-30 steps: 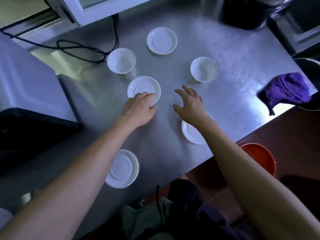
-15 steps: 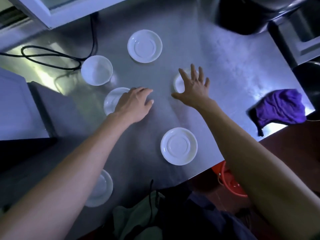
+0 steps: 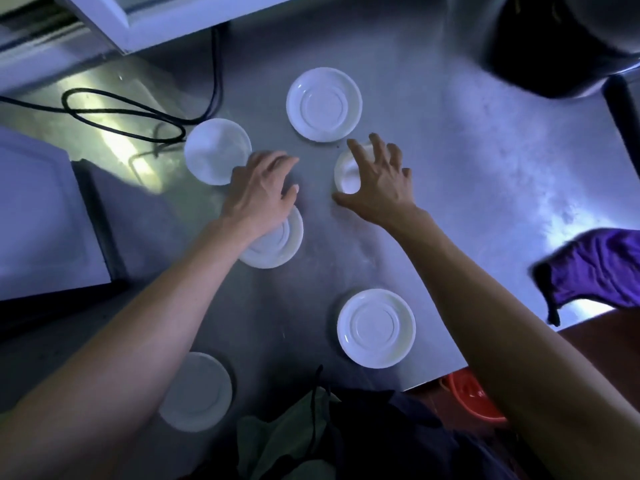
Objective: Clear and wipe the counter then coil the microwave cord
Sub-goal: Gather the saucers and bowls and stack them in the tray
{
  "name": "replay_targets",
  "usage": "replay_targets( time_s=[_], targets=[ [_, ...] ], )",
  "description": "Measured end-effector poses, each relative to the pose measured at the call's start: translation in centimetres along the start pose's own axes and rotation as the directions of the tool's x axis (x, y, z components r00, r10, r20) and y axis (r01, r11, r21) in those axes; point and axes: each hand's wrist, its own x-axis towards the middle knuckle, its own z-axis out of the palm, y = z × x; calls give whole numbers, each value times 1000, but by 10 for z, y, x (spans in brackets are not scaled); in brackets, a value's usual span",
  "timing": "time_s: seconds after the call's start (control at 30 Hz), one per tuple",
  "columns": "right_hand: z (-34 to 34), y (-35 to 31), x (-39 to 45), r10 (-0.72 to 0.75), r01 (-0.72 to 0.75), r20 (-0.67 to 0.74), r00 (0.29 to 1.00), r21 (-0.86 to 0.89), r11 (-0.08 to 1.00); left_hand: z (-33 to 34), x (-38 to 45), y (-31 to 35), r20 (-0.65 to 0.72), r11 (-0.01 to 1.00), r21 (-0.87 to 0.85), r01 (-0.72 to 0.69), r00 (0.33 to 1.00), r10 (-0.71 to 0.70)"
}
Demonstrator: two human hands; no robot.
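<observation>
Clearing barely begun; all crockery is on the table (image 3: 485,188). Nearest, at 7 o'clock, one saucer (image 3: 201,393); at 5 o'clock a second saucer (image 3: 376,328). Centre: left hand (image 3: 263,192), fingers loosely curled and holding nothing, hovers over a third saucer (image 3: 277,244). Right hand (image 3: 377,181), fingers spread wide, reaches over a small bowl (image 3: 346,174); contact cannot be told. Purple cloth (image 3: 595,268) lies unused at 3 o'clock. Further off, a bowl (image 3: 216,150) at 11 o'clock, a fourth saucer (image 3: 323,104) at 12. Microwave cord (image 3: 121,116) sprawls loose at 10 o'clock. Wiping and coiling remain.
</observation>
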Motion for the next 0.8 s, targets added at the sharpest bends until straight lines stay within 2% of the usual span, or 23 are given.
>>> replay_targets(
  time_s=[0.07,0.2,0.4,0.5,0.8],
  targets=[
    [2,-15,7,-48,48,-2,999,-6,999,-4,5,-17,-19,998,45,36,999,-35],
    [10,-43,16,-124,124,8,992,-8,992,-8,18,-51,27,977,139,159,986,-165],
    [14,-66,29,-151,151,13,988,-3,989,-7,37,-80,63,949,120,290,952,-299],
    [16,-73,32,-160,160,9,987,6,987,-6,42,-85,91,944,84,320,941,-327],
    [12,-81,26,-168,168,17,986,-2,986,-20,24,-83,27,942,36,334,942,-335]
  ],
)
